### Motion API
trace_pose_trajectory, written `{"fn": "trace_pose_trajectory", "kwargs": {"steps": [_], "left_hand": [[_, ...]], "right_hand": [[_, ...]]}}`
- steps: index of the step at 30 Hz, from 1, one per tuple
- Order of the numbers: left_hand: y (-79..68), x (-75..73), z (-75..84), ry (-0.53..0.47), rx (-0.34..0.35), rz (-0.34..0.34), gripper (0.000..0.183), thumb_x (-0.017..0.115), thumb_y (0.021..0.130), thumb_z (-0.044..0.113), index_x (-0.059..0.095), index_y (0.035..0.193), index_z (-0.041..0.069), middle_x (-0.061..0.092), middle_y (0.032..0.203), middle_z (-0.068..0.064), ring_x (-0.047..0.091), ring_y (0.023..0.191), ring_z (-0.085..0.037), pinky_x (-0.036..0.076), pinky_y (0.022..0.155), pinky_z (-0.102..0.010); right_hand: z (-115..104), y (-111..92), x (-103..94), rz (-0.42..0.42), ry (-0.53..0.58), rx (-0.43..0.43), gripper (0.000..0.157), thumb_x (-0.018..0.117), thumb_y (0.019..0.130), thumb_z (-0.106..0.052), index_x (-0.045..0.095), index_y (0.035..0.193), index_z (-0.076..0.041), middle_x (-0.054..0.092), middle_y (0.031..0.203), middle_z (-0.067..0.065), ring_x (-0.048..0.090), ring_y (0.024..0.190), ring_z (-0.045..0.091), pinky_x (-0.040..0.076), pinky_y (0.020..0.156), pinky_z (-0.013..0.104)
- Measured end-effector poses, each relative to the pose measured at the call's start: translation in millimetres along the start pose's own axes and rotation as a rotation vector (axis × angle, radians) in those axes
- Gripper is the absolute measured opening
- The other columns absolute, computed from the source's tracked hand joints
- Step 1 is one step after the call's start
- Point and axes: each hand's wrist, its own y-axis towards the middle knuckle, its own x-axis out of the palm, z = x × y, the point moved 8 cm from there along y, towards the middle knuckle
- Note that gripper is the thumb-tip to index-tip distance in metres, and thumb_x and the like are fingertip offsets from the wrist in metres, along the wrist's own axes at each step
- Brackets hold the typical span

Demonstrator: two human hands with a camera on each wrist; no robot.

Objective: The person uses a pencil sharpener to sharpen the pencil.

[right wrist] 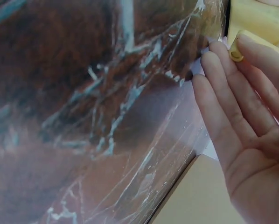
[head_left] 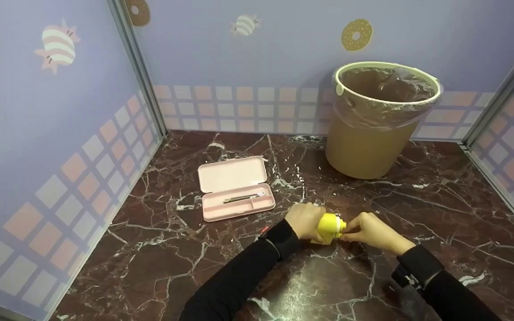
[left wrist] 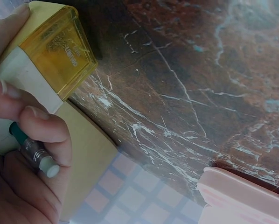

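Observation:
A yellow crank pencil sharpener point(head_left: 328, 227) is on the dark marbled tabletop, gripped from its left side by my left hand point(head_left: 306, 220). Its clear amber drawer point(left wrist: 65, 51) shows some shavings inside. In the left wrist view, the tail end of a green pencil point(left wrist: 36, 151), with metal ferrule and pale eraser, points out from the sharpener beneath my curled fingers; its front part is hidden. My right hand point(head_left: 370, 232) pinches the small yellow crank knob point(right wrist: 236, 50) between thumb and fingers, the other fingers extended beside it.
An open pink pencil case point(head_left: 232, 174) lies to the left, with slim pencils point(head_left: 243, 197) in its tray. Behind, to the right, stands a tall tan waste bin point(head_left: 364, 147) lined with clear plastic. Patterned lilac panels point(head_left: 257, 53) wall the table's back and sides.

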Motion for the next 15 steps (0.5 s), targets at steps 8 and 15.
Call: {"fn": "trace_pose_trajectory", "kwargs": {"steps": [8,15], "left_hand": [[0.5,-0.3,-1.0,-0.048,-0.007,-0.023,0.053,0.093,0.064,0.05,0.071,0.099,0.016,0.078,0.095,0.001,0.074,0.083,-0.019,0.06,0.068,-0.034],[6.0,0.3,-1.6,-0.092,-0.034,-0.042,0.05,0.092,0.066,0.048,0.071,0.099,0.016,0.077,0.095,0.0,0.074,0.084,-0.019,0.06,0.069,-0.034]], "right_hand": [[-2,-3,-4.6,0.02,-0.03,0.002,0.016,0.083,0.085,-0.022,0.082,0.092,-0.008,0.08,0.083,0.003,0.055,0.061,-0.005,0.049,0.06,0.017],[-4,-2,-14.8,0.021,-0.063,0.009,0.036,0.086,0.081,-0.026,0.077,0.107,-0.003,0.081,0.096,0.008,0.059,0.065,0.003,0.052,0.065,0.02]]}}
